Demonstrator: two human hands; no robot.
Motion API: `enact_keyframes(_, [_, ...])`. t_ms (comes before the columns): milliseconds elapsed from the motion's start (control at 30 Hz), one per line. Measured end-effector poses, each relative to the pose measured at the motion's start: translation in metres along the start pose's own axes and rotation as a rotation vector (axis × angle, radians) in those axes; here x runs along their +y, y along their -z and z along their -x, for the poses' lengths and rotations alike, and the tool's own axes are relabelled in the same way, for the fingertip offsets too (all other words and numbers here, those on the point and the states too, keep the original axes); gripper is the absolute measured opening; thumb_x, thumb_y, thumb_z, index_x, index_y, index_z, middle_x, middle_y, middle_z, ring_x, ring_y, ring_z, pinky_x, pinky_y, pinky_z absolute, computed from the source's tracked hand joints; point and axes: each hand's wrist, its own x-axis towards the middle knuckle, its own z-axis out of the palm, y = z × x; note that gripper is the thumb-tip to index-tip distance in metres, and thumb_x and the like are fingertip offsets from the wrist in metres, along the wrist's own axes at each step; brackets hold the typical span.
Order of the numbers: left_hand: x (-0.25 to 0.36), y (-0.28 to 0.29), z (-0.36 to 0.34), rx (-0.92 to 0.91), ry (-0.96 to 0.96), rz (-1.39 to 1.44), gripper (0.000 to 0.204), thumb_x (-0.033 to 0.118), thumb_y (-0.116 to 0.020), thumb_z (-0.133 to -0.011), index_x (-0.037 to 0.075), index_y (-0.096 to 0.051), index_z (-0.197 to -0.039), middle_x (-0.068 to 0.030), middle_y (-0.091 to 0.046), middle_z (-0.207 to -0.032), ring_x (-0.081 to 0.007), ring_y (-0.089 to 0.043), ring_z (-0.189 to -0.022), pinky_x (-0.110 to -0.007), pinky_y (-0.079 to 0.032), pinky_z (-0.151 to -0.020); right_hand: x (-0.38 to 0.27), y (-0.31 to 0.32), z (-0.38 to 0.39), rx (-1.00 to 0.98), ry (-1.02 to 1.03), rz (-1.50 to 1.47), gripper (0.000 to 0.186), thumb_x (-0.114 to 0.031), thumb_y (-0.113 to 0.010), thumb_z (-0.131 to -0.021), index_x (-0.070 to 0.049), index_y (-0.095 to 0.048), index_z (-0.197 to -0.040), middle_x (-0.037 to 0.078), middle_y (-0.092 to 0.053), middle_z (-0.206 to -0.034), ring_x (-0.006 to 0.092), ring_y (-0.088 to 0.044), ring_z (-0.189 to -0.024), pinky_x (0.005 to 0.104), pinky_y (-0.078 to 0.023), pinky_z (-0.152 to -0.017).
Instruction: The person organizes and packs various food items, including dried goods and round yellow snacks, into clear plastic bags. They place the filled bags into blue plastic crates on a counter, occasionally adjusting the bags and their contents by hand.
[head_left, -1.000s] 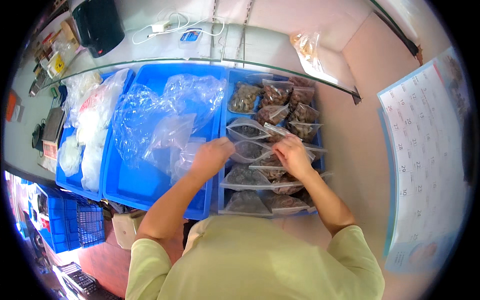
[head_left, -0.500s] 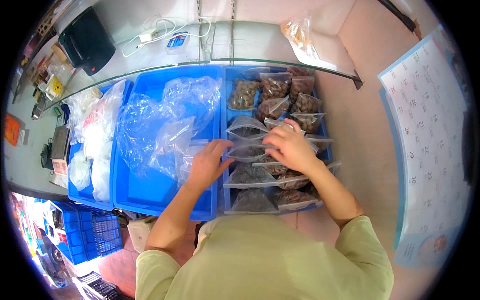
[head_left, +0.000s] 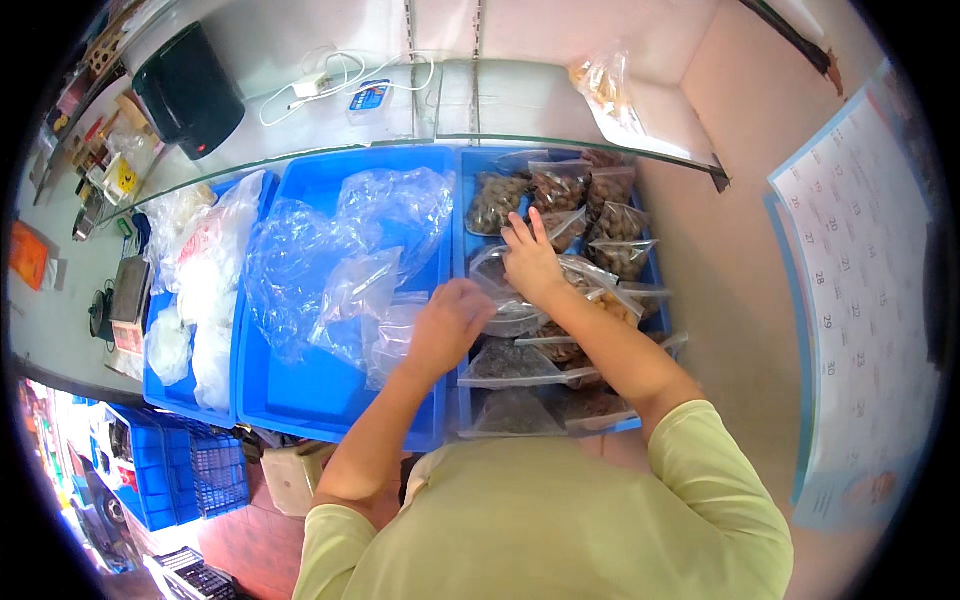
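Zip bags of dark dried goods stand in rows in a blue tray (head_left: 462, 225). Over its left part reaches my right hand (head_left: 532, 262), fingers stretched apart and pointing at a bag of round brown pieces (head_left: 496, 204). Its palm is above a clear bag (head_left: 488, 266) with dark contents. My left hand (head_left: 452, 318) is at the tray's left rim, beside the edge of another dark-filled bag (head_left: 518, 320). The left fingers are bent and slightly blurred, so whether they pinch anything is unclear. Closer to my body lies a bag of blackish pieces (head_left: 512, 362).
A second blue tray (head_left: 300, 395) on the left holds loose clear plastic bags (head_left: 300, 260). Beyond it, a narrower blue tray (head_left: 190, 400) has white plastic bags. A glass shelf edge (head_left: 570, 142) crosses behind the trays. A calendar (head_left: 850, 300) is on the right.
My right hand has moved away from my body and to the left, its fingers stretching out. The left hand has shifted right, toward the bag edges, with its fingers more bent.
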Motion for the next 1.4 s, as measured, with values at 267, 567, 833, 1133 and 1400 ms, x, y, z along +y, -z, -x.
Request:
enact_keyframes(267, [0.016, -0.012, -0.003, -0.122, 0.172, -0.091, 0.026, 0.016, -0.067, -0.088, 0.012, -0.067, -0.113, -0.0089, -0.062, -0.115, -0.0322, -0.06, -0.105, -0.043, -0.051, -0.087, 0.021, 0.099, 0.063, 0.291, -0.07, -0.714, 0.032, -0.018, -0.083, -0.066, -0.014, -0.066, -0.092, 0.005, -0.053, -0.133, 0.0347, -0.039, -0.135, 0.0665, -0.015, -0.114])
enact_keyframes(567, [0.011, 0.024, 0.02, 0.0, 0.014, -0.132, 0.032, 0.015, -0.075, -0.078, 0.012, -0.066, -0.108, -0.0088, -0.064, -0.108, -0.0317, -0.062, -0.099, -0.042, -0.051, -0.084, 0.034, 0.085, 0.113, 0.094, -0.114, -0.55, 0.03, -0.018, -0.079, -0.073, -0.015, -0.068, -0.101, 0.001, -0.061, -0.11, 0.0223, -0.054, -0.115, 0.0593, -0.016, -0.117])
enact_keyframes(833, [-0.023, 0.01, 0.031, -0.036, -0.054, -0.3, 0.023, 0.015, -0.077, -0.074, 0.013, -0.067, -0.095, -0.0052, -0.064, -0.093, -0.0282, -0.062, -0.091, -0.041, -0.05, -0.079, 0.025, 0.063, 0.118, 0.23, -0.086, -0.444, 0.013, -0.011, -0.077, -0.073, -0.014, -0.068, -0.083, -0.003, -0.062, -0.087, 0.0178, -0.058, -0.095, 0.0562, -0.021, -0.114])
enact_keyframes(1133, [0.034, -0.008, 0.001, 0.07, -0.178, -0.201, 0.044, 0.025, -0.082, -0.068, 0.012, -0.066, -0.107, -0.006, -0.06, -0.111, -0.0296, -0.054, -0.11, -0.047, -0.04, -0.098, 0.026, 0.069, 0.111, 0.231, -0.065, -0.543, 0.009, -0.012, -0.073, -0.078, -0.013, -0.065, -0.082, 0.0, -0.06, -0.084, 0.0206, -0.058, -0.094, 0.0557, -0.023, -0.113])
enact_keyframes(1400, [0.043, -0.065, -0.025, 0.082, -0.252, -0.328, 0.017, 0.018, -0.075, -0.072, 0.012, -0.067, -0.087, -0.0031, -0.06, -0.089, -0.0235, -0.056, -0.096, -0.053, -0.034, -0.101, 0.025, 0.061, 0.108, 0.253, -0.048, -0.553, 0.007, -0.012, -0.071, -0.079, -0.012, -0.064, -0.08, 0.0, -0.059, -0.083, 0.0208, -0.058, -0.093, 0.0543, -0.025, -0.111])
